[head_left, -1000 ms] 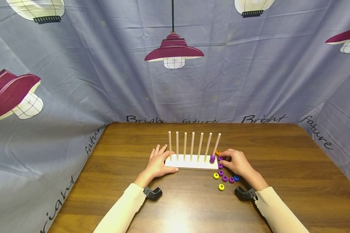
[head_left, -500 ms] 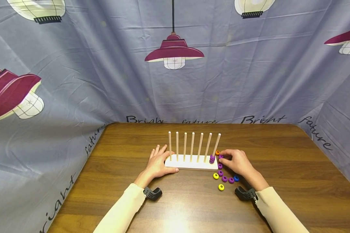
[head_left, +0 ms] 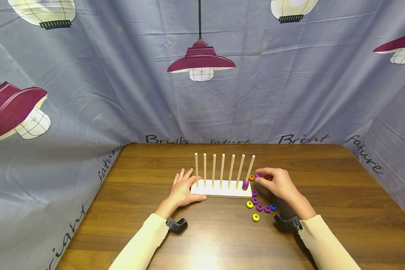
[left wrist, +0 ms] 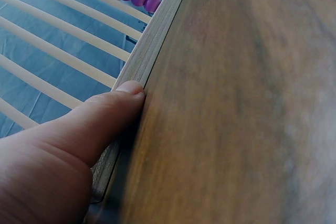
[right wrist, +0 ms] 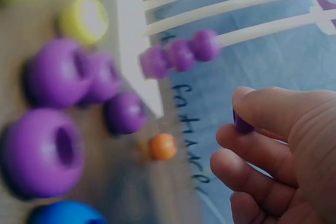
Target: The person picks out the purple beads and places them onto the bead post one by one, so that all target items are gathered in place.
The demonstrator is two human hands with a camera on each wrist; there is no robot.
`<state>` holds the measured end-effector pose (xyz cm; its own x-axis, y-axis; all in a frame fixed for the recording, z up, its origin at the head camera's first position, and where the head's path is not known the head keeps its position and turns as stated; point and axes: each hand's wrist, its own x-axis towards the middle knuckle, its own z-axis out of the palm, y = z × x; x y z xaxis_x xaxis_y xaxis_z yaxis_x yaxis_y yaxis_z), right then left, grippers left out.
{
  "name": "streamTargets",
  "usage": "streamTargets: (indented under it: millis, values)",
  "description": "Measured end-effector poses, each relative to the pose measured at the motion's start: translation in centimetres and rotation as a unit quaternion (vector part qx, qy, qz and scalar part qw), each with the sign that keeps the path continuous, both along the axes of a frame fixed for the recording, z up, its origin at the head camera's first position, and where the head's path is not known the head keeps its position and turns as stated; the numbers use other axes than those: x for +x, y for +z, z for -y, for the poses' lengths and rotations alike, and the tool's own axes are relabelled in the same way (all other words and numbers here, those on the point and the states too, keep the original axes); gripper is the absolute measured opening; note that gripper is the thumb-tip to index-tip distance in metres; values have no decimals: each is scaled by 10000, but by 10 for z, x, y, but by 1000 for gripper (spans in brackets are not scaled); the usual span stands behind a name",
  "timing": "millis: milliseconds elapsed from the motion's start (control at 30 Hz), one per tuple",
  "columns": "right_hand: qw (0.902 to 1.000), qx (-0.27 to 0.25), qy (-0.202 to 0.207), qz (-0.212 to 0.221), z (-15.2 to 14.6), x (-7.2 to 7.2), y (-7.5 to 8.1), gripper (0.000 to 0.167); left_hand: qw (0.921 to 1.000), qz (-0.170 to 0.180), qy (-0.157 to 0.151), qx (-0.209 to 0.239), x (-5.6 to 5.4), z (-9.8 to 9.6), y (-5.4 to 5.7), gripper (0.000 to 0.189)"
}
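A white peg stand [head_left: 219, 192] with a row of upright wooden pegs sits on the table. My left hand [head_left: 181, 192] holds its left end, thumb [left wrist: 128, 90] against the front edge and the other fingers spread at the side and back. Three purple beads [head_left: 245, 185] are stacked low on the rightmost peg. Just right of that peg, my right hand [head_left: 277, 183] pinches a purple bead [right wrist: 241, 123] between thumb and forefinger, raised off the table. In the right wrist view the fingers mostly cover this bead.
An orange bead [head_left: 251, 177] lies by the stand's right end. Several loose purple beads [head_left: 260, 207], a blue bead [head_left: 273, 207] and two yellow ones, the nearer yellow bead [head_left: 255, 217] apart, lie in front of it. A patterned curtain [head_left: 148, 93] hangs behind the table [head_left: 148, 161].
My right hand has closed finger and thumb on a purple bead beside the stand and lifted it up and slightly right. My left hand and the stand have stayed put.
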<state>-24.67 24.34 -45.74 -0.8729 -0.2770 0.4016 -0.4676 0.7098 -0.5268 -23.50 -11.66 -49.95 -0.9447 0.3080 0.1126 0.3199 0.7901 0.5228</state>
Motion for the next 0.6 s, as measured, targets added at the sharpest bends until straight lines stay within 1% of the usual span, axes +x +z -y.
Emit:
streamTargets:
  millis: [200, 367, 600]
  values:
    - [9997, -112, 107, -181, 1, 2, 19, 21, 10000, -9, 29, 28, 0, -1, 0, 71]
    - [9997, -88, 126, -200, 1, 2, 34, 20, 10000, -4, 6, 71, 1, -1, 0, 70]
    - [9996, -62, 135, -224, 2, 2, 59, 18, 10000, -27, -13, 50, 0, -1, 0, 70]
